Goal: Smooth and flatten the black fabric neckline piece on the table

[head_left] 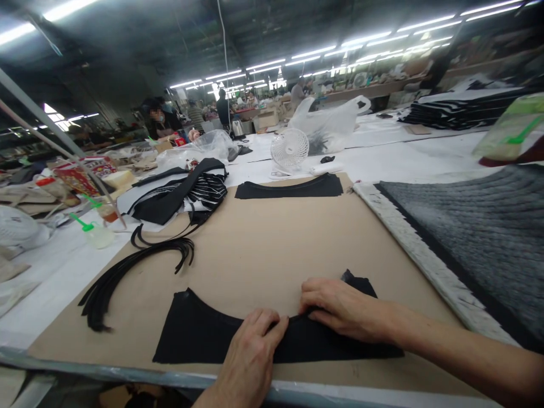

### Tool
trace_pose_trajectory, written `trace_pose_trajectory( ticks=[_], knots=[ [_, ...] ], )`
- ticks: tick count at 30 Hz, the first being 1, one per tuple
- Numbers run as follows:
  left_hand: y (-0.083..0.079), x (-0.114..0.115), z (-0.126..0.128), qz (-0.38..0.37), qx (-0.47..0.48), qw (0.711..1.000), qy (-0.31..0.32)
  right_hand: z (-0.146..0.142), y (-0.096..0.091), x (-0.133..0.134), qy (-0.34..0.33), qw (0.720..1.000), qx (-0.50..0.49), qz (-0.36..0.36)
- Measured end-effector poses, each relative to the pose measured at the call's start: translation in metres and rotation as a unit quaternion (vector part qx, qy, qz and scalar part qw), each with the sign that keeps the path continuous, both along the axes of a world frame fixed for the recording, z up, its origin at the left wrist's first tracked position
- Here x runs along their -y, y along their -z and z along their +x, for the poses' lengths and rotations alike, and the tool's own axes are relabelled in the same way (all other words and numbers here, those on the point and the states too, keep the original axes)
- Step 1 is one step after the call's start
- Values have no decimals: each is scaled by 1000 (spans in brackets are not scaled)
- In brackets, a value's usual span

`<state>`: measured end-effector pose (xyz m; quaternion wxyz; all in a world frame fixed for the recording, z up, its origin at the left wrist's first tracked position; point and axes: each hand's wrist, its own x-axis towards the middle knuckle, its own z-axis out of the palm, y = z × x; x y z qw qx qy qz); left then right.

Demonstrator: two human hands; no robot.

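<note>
A black curved fabric piece [199, 334] lies flat on the brown board [272, 243], its concave edge facing away from me. My left hand [255, 348] is closed at the middle of that edge, thumb and fingers pressed together on the cloth. Just to the right, my right hand [335, 309] has its bent fingers closed on the same edge. The fingertips of both hands nearly meet, and they hide part of the rim there. At each upper corner the cloth sticks up a little.
Black strips [106, 283] lie left on the board. Another curved black piece [289, 187] rests at its far edge, near a small white fan [289, 150]. Black cut pieces [178, 195] and green-tipped bottles [96, 233] stand left; a grey textured sheet [476, 221] lies right. People work far behind.
</note>
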<state>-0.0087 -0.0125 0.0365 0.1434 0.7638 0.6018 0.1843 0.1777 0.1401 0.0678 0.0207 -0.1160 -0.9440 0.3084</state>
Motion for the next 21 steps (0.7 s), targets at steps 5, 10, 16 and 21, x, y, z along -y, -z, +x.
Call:
trace_pose_trajectory(
  ticks=[5,10,16,21],
  knots=[
    [6,2,-1,25,-40,999,20,5,3,-9,-34,999,-15,1],
    [11,0,5,73,-64,995,15,13,4,-15,-55,997,-36,41],
    [11,-3,8,113,-87,990,3,22,6,-16,-75,993,-46,76],
    [16,-3,6,172,-83,981,22,26,9,-15,-85,989,-50,112]
  ],
)
